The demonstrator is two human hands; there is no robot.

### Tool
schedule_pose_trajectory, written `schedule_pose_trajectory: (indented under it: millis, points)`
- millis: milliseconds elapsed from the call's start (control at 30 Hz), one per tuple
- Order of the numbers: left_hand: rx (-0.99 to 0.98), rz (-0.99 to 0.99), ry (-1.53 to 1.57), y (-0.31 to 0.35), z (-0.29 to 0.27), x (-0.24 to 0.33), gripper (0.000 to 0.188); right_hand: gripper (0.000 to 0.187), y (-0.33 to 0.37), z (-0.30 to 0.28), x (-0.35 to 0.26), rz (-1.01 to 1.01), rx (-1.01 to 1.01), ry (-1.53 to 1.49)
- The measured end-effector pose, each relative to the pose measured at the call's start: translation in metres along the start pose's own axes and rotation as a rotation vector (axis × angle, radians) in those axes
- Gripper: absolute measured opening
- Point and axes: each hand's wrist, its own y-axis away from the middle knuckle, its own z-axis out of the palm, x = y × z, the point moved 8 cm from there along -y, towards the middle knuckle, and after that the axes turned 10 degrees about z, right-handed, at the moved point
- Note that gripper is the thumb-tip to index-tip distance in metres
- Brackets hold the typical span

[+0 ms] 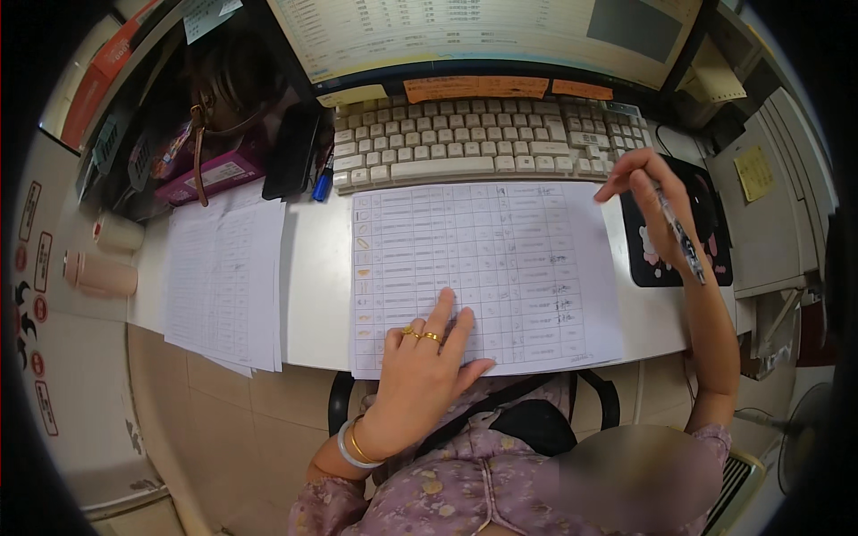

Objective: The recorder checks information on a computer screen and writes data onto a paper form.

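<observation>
A stack of printed table sheets (536,277) lies on the white desk in front of me, with rows of small pictures, text and some handwriting. My left hand (424,362) rests open on the lower part of the top sheet, index finger stretched along a row. Two gold rings and two bangles show on that hand and wrist. Raised over the sheet's upper right corner, my right hand (657,201) has its fingers bent and holds a pen (681,234) that slants back along the hand toward the wrist.
Behind the sheets stands a beige keyboard (456,143) below a lit monitor (500,36). A black mouse pad (639,255) lies at right, beside a printer-like machine (760,201). To the left are another paper stack (223,286), a black phone (290,156), a blue marker (323,186) and a pink cup (103,272).
</observation>
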Motion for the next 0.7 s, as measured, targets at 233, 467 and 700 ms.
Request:
schedule_pose_trajectory:
  millis: [233, 467, 700]
  points:
    - [-0.018, -0.02, 0.008, 0.0, -0.001, -0.001, 0.064, 0.024, 0.005, 0.092, -0.009, 0.221, -0.353, -0.145]
    - [-0.035, -0.01, 0.02, -0.001, 0.001, 0.001, 0.06, 0.02, 0.008, 0.103, 0.027, 0.437, -0.278, -0.284]
    - [-0.049, -0.019, 0.031, -0.004, -0.001, 0.002, 0.061, 0.018, 0.011, 0.103, 0.027, 0.406, -0.223, -0.346]
